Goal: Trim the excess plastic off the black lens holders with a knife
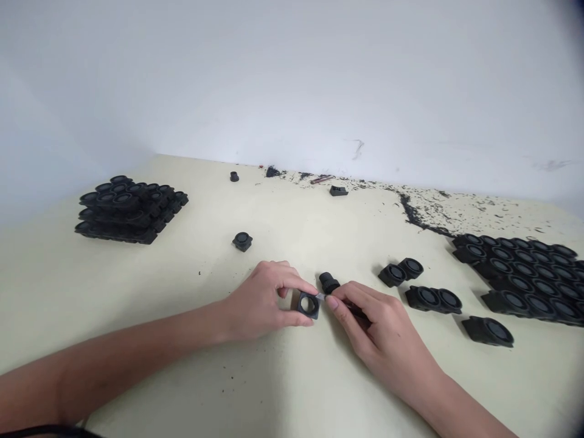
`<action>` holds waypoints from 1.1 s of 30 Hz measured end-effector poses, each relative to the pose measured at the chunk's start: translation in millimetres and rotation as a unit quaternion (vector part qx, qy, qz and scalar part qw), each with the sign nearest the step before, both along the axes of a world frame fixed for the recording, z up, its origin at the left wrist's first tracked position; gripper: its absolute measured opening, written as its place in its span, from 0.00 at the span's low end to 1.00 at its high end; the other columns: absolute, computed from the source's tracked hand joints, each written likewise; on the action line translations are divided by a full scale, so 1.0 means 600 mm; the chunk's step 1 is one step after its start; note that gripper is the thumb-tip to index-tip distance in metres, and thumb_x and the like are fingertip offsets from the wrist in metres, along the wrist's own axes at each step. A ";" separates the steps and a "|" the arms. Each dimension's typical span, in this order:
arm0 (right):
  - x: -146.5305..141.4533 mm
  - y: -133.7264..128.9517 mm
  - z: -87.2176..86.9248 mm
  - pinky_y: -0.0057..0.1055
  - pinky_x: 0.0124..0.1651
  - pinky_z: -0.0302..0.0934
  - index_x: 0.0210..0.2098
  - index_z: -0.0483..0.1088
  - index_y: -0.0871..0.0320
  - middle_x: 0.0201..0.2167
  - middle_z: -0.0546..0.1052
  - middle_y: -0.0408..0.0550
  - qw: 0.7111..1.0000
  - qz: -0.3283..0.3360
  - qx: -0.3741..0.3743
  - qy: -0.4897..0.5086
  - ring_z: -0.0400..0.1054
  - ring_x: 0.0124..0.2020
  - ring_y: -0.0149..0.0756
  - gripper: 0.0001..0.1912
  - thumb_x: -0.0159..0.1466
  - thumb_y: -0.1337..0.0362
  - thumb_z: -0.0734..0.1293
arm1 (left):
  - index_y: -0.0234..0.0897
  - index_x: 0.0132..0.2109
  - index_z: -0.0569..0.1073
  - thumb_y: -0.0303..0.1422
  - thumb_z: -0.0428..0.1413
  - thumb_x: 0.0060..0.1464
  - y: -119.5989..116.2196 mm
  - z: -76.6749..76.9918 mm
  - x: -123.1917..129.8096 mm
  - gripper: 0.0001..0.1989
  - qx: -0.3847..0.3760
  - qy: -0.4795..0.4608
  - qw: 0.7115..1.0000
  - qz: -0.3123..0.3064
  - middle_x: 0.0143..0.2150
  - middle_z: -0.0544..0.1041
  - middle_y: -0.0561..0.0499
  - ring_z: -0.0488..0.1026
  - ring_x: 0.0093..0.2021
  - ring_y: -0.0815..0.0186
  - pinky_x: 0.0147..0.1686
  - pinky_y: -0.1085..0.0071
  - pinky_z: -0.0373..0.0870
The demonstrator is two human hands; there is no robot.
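Note:
Between the thumb and index finger of my left hand (pixel 269 298) is a small black square part with a round hole (pixel 302 308), its opening facing me. My right hand (pixel 378 322) grips a craft knife, mostly hidden by the fingers. The knife's pale blade (pixel 320 297) meets the upper right corner of the square part. Just behind my right fingertips lies a black ribbed knob-like piece (pixel 327 281). A single black part with a round top (pixel 243 241) sits beyond my left hand.
Stacked black round-topped parts (pixel 132 210) stand at the left. Rows of similar parts (pixel 524 280) fill the right, with a few loose ones (pixel 433 298) nearer. Black shavings (pixel 410 213) lie along the wall (pixel 292 79), near a small cylinder (pixel 234 176) and an angular black piece (pixel 338 191).

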State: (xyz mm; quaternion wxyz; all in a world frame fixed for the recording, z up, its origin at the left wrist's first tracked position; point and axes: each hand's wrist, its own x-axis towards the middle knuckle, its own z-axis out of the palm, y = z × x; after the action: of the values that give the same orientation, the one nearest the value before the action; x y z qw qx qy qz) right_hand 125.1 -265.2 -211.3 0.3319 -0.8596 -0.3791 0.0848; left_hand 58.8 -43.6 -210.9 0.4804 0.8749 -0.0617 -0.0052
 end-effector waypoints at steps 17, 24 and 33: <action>-0.004 0.000 0.008 0.30 0.33 0.53 0.32 0.74 0.57 0.28 0.73 0.43 0.998 0.052 0.016 0.031 0.63 0.28 0.27 0.16 0.70 0.56 0.61 | 0.45 0.46 0.81 0.36 0.69 0.45 -0.006 0.005 -0.001 0.18 0.006 -0.023 1.000 -0.001 0.33 0.76 0.55 0.65 0.34 0.71 0.35 0.71 0.64; -0.002 -0.001 0.009 0.30 0.33 0.53 0.31 0.73 0.57 0.27 0.73 0.43 0.997 0.059 0.020 0.041 0.63 0.28 0.27 0.16 0.70 0.56 0.61 | 0.44 0.47 0.81 0.36 0.68 0.46 -0.006 0.003 -0.001 0.18 0.006 -0.029 0.999 -0.014 0.34 0.76 0.54 0.67 0.35 0.70 0.35 0.71 0.64; 0.001 -0.001 0.006 0.30 0.32 0.52 0.30 0.71 0.58 0.26 0.71 0.44 0.996 0.079 0.014 0.035 0.62 0.27 0.28 0.17 0.71 0.57 0.60 | 0.41 0.47 0.81 0.34 0.67 0.47 -0.004 0.007 0.000 0.17 0.015 -0.033 0.999 -0.025 0.33 0.75 0.52 0.67 0.36 0.69 0.36 0.70 0.65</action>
State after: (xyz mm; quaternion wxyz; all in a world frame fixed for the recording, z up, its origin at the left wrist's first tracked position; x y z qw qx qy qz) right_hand 125.9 -265.6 -207.7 0.3494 -0.8189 -0.4347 0.1355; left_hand 58.8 -46.3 -206.5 0.4645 0.8799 -0.0995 0.0105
